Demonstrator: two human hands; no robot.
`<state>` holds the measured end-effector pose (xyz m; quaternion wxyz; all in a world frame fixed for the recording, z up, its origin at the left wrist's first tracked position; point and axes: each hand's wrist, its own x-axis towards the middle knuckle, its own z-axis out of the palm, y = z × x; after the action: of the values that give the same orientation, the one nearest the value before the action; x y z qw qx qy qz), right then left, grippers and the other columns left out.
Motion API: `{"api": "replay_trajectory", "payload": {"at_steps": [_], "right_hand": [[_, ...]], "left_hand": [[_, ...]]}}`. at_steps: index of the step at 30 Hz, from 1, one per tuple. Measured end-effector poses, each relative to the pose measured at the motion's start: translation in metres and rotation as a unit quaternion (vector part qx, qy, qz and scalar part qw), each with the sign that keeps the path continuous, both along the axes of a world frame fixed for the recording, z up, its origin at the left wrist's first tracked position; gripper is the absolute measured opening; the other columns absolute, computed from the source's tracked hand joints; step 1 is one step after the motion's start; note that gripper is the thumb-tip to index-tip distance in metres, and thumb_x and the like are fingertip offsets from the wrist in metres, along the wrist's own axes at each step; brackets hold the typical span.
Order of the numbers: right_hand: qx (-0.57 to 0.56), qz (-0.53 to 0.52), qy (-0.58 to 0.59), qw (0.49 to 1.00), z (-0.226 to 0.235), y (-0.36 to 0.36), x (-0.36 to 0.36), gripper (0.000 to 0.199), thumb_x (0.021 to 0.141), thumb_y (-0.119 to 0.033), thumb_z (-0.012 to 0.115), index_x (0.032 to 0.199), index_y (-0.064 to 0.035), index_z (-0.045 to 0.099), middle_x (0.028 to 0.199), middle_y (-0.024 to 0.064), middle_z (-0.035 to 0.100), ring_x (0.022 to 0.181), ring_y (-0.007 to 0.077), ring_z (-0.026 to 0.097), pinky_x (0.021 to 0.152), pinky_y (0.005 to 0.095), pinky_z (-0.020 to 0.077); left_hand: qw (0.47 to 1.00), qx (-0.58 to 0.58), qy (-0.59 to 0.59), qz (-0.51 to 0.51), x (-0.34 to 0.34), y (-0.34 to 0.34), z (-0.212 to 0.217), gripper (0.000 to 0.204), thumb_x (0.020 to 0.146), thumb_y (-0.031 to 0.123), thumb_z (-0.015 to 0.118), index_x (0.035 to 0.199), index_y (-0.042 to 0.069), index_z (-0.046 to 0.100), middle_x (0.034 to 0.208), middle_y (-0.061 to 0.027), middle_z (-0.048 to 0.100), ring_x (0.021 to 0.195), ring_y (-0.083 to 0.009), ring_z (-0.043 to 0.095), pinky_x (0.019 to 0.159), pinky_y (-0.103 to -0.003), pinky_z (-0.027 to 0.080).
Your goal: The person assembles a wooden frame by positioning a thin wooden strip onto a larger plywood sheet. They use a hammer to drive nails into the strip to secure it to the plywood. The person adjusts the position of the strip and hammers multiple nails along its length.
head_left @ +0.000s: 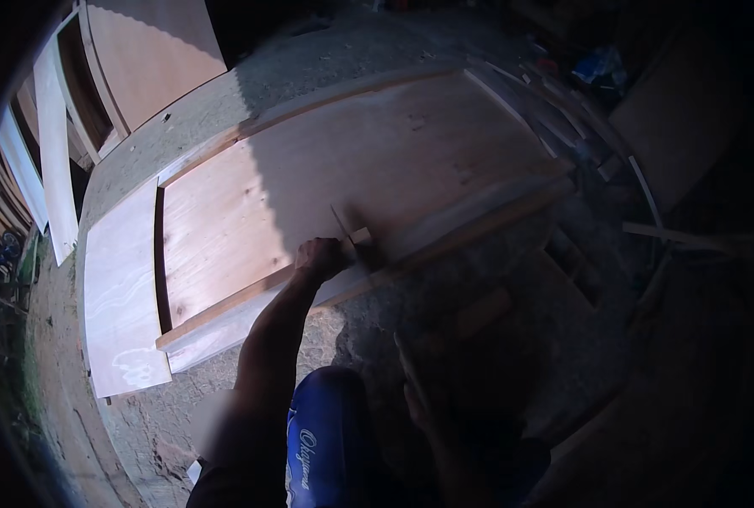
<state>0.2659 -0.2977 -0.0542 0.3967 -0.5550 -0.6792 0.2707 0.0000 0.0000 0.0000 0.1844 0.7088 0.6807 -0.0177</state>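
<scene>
A plywood panel framed with wooden rails lies flat in front of me, half in sun and half in shadow. My left hand is closed at its near rail; what its fingers hold is hidden. Just right of it, a thin dark strip stands out beside a blurred dark shape I cannot name. Low in the shadow, my right hand appears closed around a long pale bar, whose kind I cannot make out.
A pale board adjoins the panel's left end. Plywood sheets and long boards stand at the far left. Wood strips lie beyond the right end. In the shadow, a wooden block lies on the rough ground.
</scene>
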Motion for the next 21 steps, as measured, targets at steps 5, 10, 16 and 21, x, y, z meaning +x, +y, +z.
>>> {"api": "replay_trajectory", "payload": {"at_steps": [5, 10, 16, 21], "right_hand": [[-0.009, -0.036, -0.02, 0.999, 0.023, -0.028, 0.001, 0.039, 0.093, -0.023, 0.07, 0.126, -0.003, 0.065, 0.112, 0.0221, 0.069, 0.102, 0.0375, 0.069, 0.085, 0.0423, 0.0568], [0.009, 0.008, -0.029, 1.0, 0.077, 0.002, -0.004, 0.045, 0.094, -0.02, 0.067, 0.135, -0.0037, 0.059, 0.12, 0.0213, 0.067, 0.108, 0.0376, 0.067, 0.091, 0.0446, 0.0544], [0.001, 0.021, -0.104, 0.994, 0.134, -0.057, 0.004, 0.05, 0.093, -0.015, 0.064, 0.141, -0.0025, 0.055, 0.131, 0.0209, 0.063, 0.112, 0.039, 0.065, 0.095, 0.0462, 0.0526], [0.055, 0.032, -0.034, 0.997, 0.174, -0.073, 0.014, 0.048, 0.093, -0.012, 0.062, 0.139, 0.0, 0.055, 0.127, 0.0199, 0.065, 0.105, 0.0386, 0.068, 0.089, 0.0454, 0.0553]], "left_hand": [[0.999, -0.008, -0.05, 0.018, 0.014, -0.032, -0.02, 0.051, 0.078, 0.055, 0.073, 0.105, 0.012, 0.075, 0.103, -0.0151, 0.074, 0.099, -0.0339, 0.071, 0.087, -0.047, 0.055], [0.997, 0.064, -0.044, 0.02, 0.014, -0.027, -0.012, 0.05, 0.076, 0.053, 0.075, 0.105, 0.012, 0.075, 0.102, -0.0152, 0.074, 0.098, -0.0336, 0.071, 0.086, -0.046, 0.055], [0.997, 0.033, -0.061, -0.018, 0.003, -0.041, 0.038, 0.051, 0.077, 0.05, 0.078, 0.106, 0.009, 0.073, 0.104, -0.0152, 0.073, 0.099, -0.034, 0.07, 0.085, -0.047, 0.055], [0.993, 0.096, -0.069, -0.027, -0.004, -0.047, 0.068, 0.053, 0.075, 0.049, 0.081, 0.108, 0.009, 0.071, 0.102, -0.015, 0.073, 0.098, -0.0348, 0.07, 0.084, -0.047, 0.055]]}}
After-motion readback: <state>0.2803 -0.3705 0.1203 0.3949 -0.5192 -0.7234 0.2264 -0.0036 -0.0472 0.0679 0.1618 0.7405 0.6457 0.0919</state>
